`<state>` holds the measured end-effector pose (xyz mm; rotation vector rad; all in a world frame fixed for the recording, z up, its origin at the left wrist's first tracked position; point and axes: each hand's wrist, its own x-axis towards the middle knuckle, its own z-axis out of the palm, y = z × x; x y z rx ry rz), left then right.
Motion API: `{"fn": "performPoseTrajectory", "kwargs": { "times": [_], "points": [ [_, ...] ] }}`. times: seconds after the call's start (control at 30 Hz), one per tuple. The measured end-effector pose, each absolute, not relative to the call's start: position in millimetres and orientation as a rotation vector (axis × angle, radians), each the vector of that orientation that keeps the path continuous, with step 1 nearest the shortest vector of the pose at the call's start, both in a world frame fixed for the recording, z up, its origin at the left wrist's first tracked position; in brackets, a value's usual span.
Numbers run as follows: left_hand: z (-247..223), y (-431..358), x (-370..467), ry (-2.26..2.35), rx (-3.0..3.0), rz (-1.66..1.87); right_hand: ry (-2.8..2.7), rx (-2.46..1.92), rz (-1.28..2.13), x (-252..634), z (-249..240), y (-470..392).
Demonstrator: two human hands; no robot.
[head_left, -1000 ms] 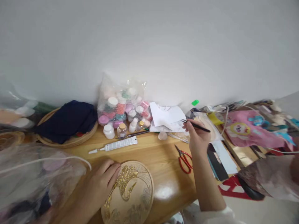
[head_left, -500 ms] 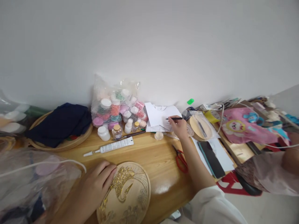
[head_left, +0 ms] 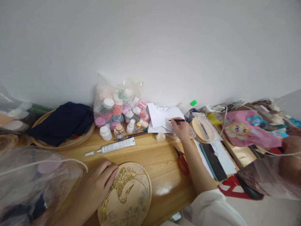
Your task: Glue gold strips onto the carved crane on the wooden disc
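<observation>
My right hand (head_left: pixel 181 129) is closed round a thin black pen (head_left: pixel 178 120), its tip over white paper (head_left: pixel 162 116) near the wall. Faint marks show on the sheet by the tip. At the lower left, my left hand (head_left: pixel 101 179) rests against the left edge of a round wooden plaque (head_left: pixel 131 197) with a gold bird design. Its fingers lie close together and its thumb is hidden, so its grip is unclear. A white tube (head_left: pixel 118 146) lies above the plaque. Red-handled pliers (head_left: pixel 182 163) lie beside my right forearm.
A clear bag of coloured jars (head_left: pixel 119 110) leans on the wall, small bottles before it. Dark blue cloth (head_left: pixel 63 124) covers a hoop at left. A dark phone (head_left: pixel 213 161), a pink bag (head_left: pixel 250 128) and another person's arm (head_left: pixel 291 157) are at right.
The view has shifted slightly. My right hand still holds the pen over the paper, its tip a little changed in place. My left hand stays at the plaque.
</observation>
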<state>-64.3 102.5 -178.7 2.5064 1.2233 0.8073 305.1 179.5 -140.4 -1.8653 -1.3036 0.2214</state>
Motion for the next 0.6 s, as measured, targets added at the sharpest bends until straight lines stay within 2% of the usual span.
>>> {"fn": "performPoseTrajectory", "kwargs": {
  "times": [0.33,0.5,0.6],
  "points": [
    [-173,99,-63,1.257,2.492,0.685,-1.295,-1.598,0.446,262,-113,142],
    [-168,99,-61,1.269,2.442,0.562,-1.234,-1.28,0.869,214,-113,108],
    [-165,102,-61,1.185,2.43,0.492,-1.201,-1.242,1.084,194,-123,93]
  ]
}}
